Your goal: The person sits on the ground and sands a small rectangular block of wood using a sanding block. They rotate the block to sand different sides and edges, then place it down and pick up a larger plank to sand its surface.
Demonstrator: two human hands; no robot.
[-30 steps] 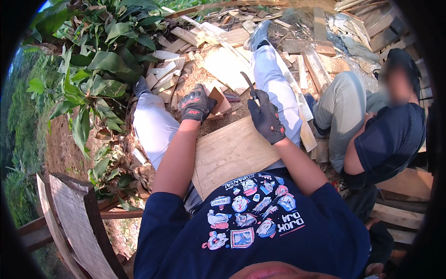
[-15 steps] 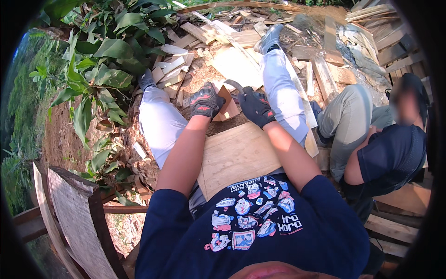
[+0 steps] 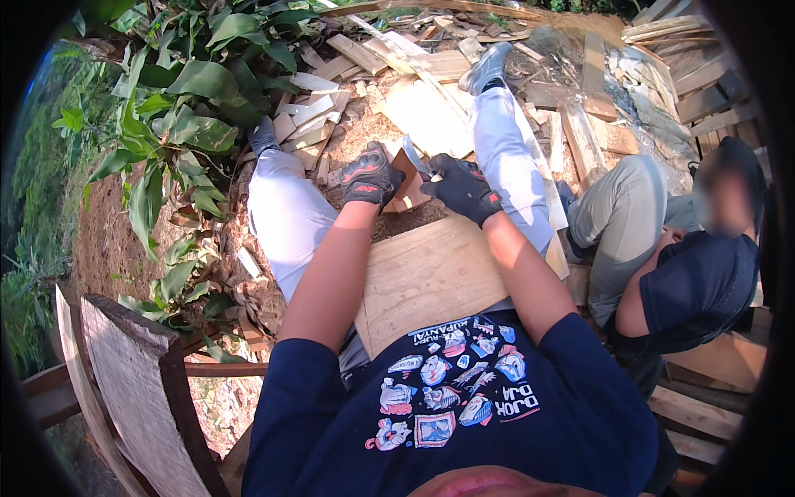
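I sit with white trousers, legs apart, and a pale plywood board (image 3: 431,273) lies across my lap. My left hand (image 3: 368,176), in a black glove with red marks, grips a small brown piece of wood (image 3: 406,186) just beyond the board's far edge. My right hand (image 3: 464,189), also in a black glove, holds a knife (image 3: 416,157) whose blade points up and left against the wood piece. Both hands are close together between my knees.
Another person (image 3: 687,273) in a dark shirt and grey trousers crouches at my right. Scattered planks and offcuts (image 3: 431,74) cover the ground ahead. Leafy plants (image 3: 182,99) stand at the left. A curved wooden panel (image 3: 141,389) rises at lower left.
My hands have drawn nearer together, and the knife blade now sits against the wood piece instead of standing raised above my right hand.
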